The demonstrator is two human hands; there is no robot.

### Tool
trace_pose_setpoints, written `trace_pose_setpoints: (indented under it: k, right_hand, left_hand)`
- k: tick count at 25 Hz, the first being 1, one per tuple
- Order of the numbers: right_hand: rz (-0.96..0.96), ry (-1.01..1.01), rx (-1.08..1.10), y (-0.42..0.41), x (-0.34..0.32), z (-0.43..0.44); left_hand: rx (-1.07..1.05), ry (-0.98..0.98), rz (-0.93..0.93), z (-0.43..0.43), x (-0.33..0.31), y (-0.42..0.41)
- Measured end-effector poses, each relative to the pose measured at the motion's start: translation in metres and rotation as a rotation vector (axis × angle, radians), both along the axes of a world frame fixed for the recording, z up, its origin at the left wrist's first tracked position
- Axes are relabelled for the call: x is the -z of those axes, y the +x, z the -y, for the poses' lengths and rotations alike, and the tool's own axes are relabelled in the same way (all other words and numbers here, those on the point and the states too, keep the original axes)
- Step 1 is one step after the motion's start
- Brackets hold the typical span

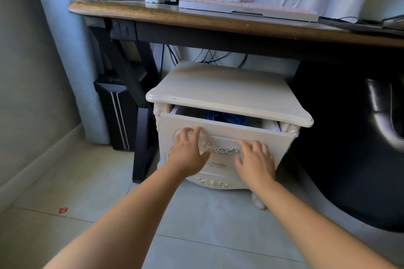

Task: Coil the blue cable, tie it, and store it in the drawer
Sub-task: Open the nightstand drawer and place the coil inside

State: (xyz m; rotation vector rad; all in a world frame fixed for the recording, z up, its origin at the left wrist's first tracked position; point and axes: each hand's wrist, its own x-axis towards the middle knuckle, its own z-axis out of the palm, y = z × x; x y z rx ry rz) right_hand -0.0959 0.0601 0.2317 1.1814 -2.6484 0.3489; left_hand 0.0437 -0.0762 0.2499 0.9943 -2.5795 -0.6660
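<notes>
Both arms reach forward — left hand [188,152] and right hand [254,162] lie flat, fingers straight, against the drawer [227,133] front, either side of its handle [220,150]. The cable [225,119] lies coiled inside the part-open drawer.

The blue cable [223,117] is lying coiled inside the drawer [258,137]. It is showing only as a bundle of loops in the dark gap just above the drawer's front. The white drawer, its front carved and decorated, is standing partly open at the centre of the frame.
</notes>
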Motion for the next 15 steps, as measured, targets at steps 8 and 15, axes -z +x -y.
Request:
trace_pose_setpoints:
  k: [8, 15]
  right_hand:
    - [0.117, 0.116, -0.043, -0.04, 0.018, 0.027]
    - [0.187, 0.126, -0.033, -0.046, 0.022, 0.041]
  left_hand:
    - [0.079, -0.172, 0.236, 0.041, 0.017, -0.04]
    - [0.135, -0.152, 0.321, 0.054, 0.028, -0.054]
